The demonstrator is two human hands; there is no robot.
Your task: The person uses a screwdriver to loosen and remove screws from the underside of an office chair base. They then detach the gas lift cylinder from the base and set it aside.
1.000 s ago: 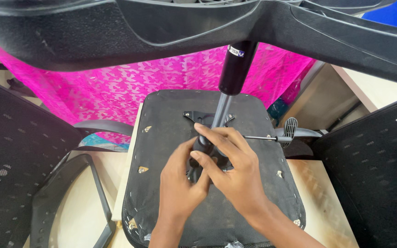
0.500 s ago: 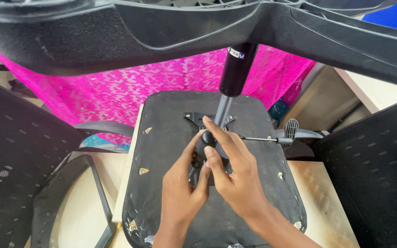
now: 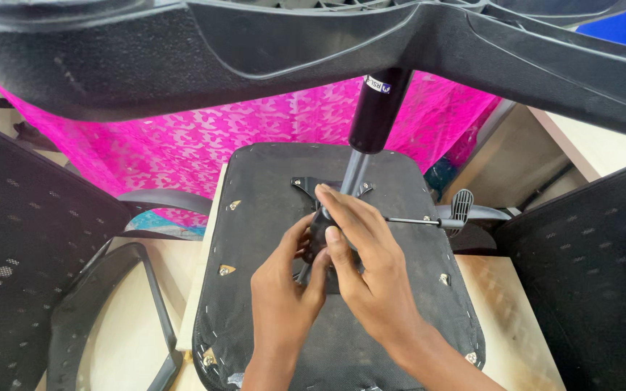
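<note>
Both hands, left hand and right hand, are closing around the black knob, hiding it; gas cylinder is slanting up-right from the upturned seat.

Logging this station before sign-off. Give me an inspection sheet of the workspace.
Surface: pale bench, stained at right.
Job's things: upturned seat lying on bench; gas cylinder rising to star base; knob at the mechanism.
Clutter: armrest left; lever right.
Hands: left hand and right hand both on knob.
Cables: nothing seen.
Surroundings: pink cloth; mesh backrests on either side.
</note>
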